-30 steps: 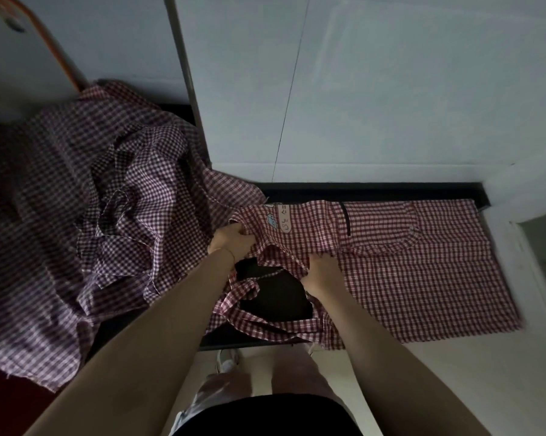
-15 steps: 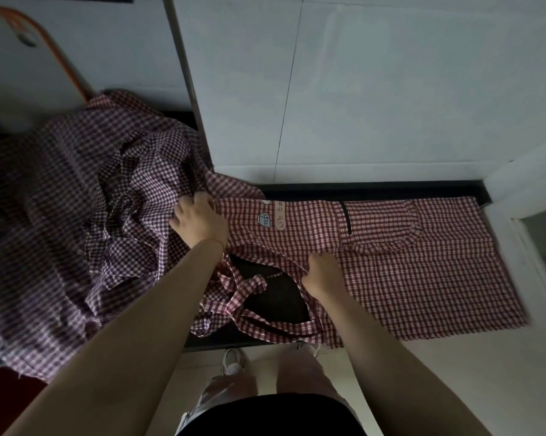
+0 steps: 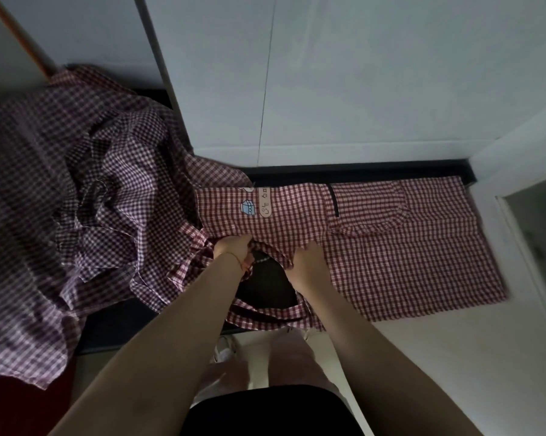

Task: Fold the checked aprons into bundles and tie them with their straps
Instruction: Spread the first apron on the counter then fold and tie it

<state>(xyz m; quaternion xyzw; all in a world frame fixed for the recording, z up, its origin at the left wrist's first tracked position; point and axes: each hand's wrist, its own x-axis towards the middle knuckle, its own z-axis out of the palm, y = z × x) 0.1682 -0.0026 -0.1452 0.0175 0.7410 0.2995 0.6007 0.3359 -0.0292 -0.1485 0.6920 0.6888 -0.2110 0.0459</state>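
apron heap crowds left – white counter open right

Both hands, left hand and right hand, grip the flat apron.

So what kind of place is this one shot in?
Probably a home or small laundry corner, dimly lit: plain white panels, a dark counter holding a flat checked apron, and an unfolded apron heap.
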